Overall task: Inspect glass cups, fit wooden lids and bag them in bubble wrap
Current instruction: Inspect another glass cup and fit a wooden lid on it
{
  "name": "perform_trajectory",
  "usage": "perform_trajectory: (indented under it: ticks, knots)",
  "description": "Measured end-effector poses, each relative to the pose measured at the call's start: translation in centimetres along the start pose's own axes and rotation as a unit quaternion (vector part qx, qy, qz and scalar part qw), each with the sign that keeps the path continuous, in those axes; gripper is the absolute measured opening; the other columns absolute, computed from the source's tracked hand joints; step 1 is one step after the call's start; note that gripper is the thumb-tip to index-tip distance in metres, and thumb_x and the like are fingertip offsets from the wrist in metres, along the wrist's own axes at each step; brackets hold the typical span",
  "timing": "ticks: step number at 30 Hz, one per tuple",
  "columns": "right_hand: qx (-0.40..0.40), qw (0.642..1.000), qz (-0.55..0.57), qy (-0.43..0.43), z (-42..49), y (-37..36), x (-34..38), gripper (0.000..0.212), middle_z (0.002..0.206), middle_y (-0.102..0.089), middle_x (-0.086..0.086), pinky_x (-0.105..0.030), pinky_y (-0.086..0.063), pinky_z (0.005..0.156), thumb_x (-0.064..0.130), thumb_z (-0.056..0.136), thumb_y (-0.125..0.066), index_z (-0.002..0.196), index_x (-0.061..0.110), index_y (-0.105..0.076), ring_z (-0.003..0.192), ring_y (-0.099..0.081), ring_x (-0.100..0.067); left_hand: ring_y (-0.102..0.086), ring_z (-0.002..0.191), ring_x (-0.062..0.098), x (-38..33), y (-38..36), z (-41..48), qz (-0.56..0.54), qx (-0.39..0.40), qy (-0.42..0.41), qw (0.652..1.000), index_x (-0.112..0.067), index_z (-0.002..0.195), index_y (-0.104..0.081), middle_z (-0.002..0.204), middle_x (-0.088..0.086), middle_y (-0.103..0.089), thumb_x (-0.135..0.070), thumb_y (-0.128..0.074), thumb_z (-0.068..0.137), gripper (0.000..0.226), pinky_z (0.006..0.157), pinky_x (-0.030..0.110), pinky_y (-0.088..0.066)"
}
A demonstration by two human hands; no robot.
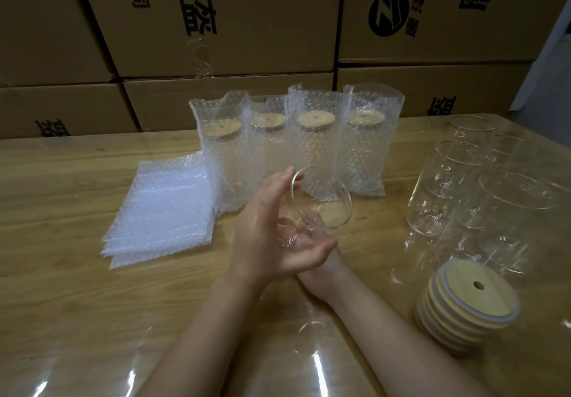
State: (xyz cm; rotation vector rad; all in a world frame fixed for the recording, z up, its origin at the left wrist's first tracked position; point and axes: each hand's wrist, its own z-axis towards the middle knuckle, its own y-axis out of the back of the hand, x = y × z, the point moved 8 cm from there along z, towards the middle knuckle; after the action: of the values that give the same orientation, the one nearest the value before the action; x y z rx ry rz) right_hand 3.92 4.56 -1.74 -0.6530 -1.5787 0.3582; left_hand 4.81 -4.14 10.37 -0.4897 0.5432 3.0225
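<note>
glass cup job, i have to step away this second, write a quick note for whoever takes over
Left grip holds the tilted glass cup, fingers at its rim; right grip supports its base from beneath, mostly hidden.
Done: four lidded cups stand bagged at the back.
To do: finish inspecting this cup, lid it, bag it; then the bare cups on the right.
Lid stack near right; empty bubble bags flat on the left.

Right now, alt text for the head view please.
Left hand and right hand hold a tilted clear glass cup over a wooden table. Behind: four bubble-wrapped lidded cups; bubble bags left, empty glasses and stacked wooden lids right.
</note>
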Motion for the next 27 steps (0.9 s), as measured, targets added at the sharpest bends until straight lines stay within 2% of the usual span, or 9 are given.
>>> perform_trajectory:
  ticks: [2, 4, 8, 13, 16, 18, 21, 24, 27]
  knots:
    - [0.062, 0.993, -0.096, 0.021, -0.6, -1.2, 0.3, 0.029, 0.089, -0.056, 0.006, -0.009, -0.049, 0.068, -0.003, 0.102, -0.034, 0.122, -0.003, -0.054, 0.068, -0.062, 0.014, -0.063, 0.106, 0.032, -0.6, 0.5, 0.4, 0.033, 0.000, -0.041, 0.999, -0.012, 0.137, -0.033, 0.124, 0.015, -0.053, -0.053, -0.066, 0.083, 0.075, 0.086, 0.031, -0.054]
    - [0.060, 0.981, -0.177, 0.041, -0.2, -1.8, 0.3, 0.040, 0.082, -0.066, 0.002, -0.020, -0.050, 0.077, 0.011, 0.104, -0.032, 0.090, 0.013, -0.069, 0.070, -0.067, 0.002, -0.063, 0.105, 0.035, -0.8, 0.9, 0.6, 0.055, 0.002, -0.052, 0.997, -0.011, 0.136, -0.033, 0.121, 0.019, -0.054, -0.053, -0.066, 0.083, 0.075, 0.085, 0.038, -0.055]
    - [-0.040, 0.999, -0.032, -0.008, -0.1, -1.0, -0.1, 0.042, 0.090, -0.043, 0.019, 0.004, -0.038, 0.062, -0.009, 0.096, -0.044, 0.087, 0.032, -0.038, 0.064, -0.047, 0.034, -0.063, 0.102, 0.032, -0.9, 0.6, 0.7, 0.120, 0.041, -0.069, 0.990, -0.008, 0.133, -0.034, 0.115, 0.026, -0.060, -0.056, -0.063, 0.083, 0.075, 0.082, 0.038, -0.055]
    - [-0.024, 0.987, 0.158, -0.002, 0.8, -1.2, 0.4, 0.019, 0.071, -0.068, -0.005, -0.022, -0.052, 0.052, 0.010, 0.096, -0.042, 0.086, 0.008, -0.058, 0.062, -0.068, -0.013, -0.061, 0.101, 0.034, 0.5, -1.9, 0.2, 0.249, 0.179, -0.053, 0.950, -0.009, 0.138, -0.035, 0.119, 0.023, -0.059, -0.054, -0.066, 0.081, 0.079, 0.081, 0.042, -0.051]
    - [-0.056, 0.971, 0.234, 0.004, 1.0, 0.1, 0.9, 0.028, 0.086, -0.068, -0.011, -0.031, -0.054, 0.062, 0.032, 0.080, -0.054, 0.087, 0.008, -0.066, 0.072, -0.067, -0.023, -0.063, 0.098, 0.036, 2.0, -2.7, -0.7, 0.271, 0.257, 0.001, 0.928, -0.006, 0.140, -0.046, 0.120, 0.018, -0.060, -0.051, -0.071, 0.076, 0.082, 0.079, 0.044, -0.052]
    - [-0.071, 0.970, 0.231, 0.017, 1.0, 0.8, 1.4, 0.032, 0.097, -0.069, -0.010, -0.035, -0.053, 0.074, 0.039, 0.084, -0.055, 0.093, 0.011, -0.068, 0.085, -0.067, -0.023, -0.062, 0.099, 0.035, 2.5, -3.0, -1.1, 0.291, 0.292, 0.014, 0.911, -0.007, 0.141, -0.046, 0.122, 0.015, -0.059, -0.052, -0.073, 0.074, 0.085, 0.081, 0.043, -0.051]
    - [-0.090, 0.979, 0.164, 0.080, 1.0, 1.3, 2.7, 0.027, 0.107, -0.072, -0.009, -0.035, -0.053, 0.088, 0.028, 0.088, -0.057, 0.099, 0.009, -0.072, 0.099, -0.068, -0.022, -0.062, 0.100, 0.035, 2.1, -3.2, -0.9, 0.299, 0.292, 0.020, 0.908, -0.006, 0.141, -0.045, 0.123, 0.016, -0.059, -0.051, -0.072, 0.075, 0.084, 0.080, 0.044, -0.051]
    - [-0.137, 0.971, 0.022, 0.196, 0.1, 1.6, 4.5, 0.030, 0.121, -0.067, -0.008, -0.034, -0.048, 0.100, 0.018, 0.099, -0.045, 0.119, 0.006, -0.065, 0.118, -0.061, -0.020, -0.062, 0.098, 0.033, 1.4, -3.2, -0.3, 0.325, 0.289, 0.008, 0.900, -0.005, 0.140, -0.046, 0.121, 0.015, -0.059, -0.058, -0.052, 0.080, 0.079, 0.078, 0.043, -0.052]
    - [-0.130, 0.934, -0.158, 0.294, -1.2, 0.3, 5.7, 0.039, 0.133, -0.059, 0.008, -0.023, -0.040, 0.106, 0.031, 0.100, -0.036, 0.130, 0.019, -0.057, 0.126, -0.051, -0.003, -0.061, 0.099, 0.033, 1.6, -2.9, -0.2, 0.356, 0.298, 0.006, 0.886, -0.009, 0.142, -0.044, 0.124, 0.014, -0.058, -0.059, -0.042, 0.083, 0.078, 0.080, 0.043, -0.050]
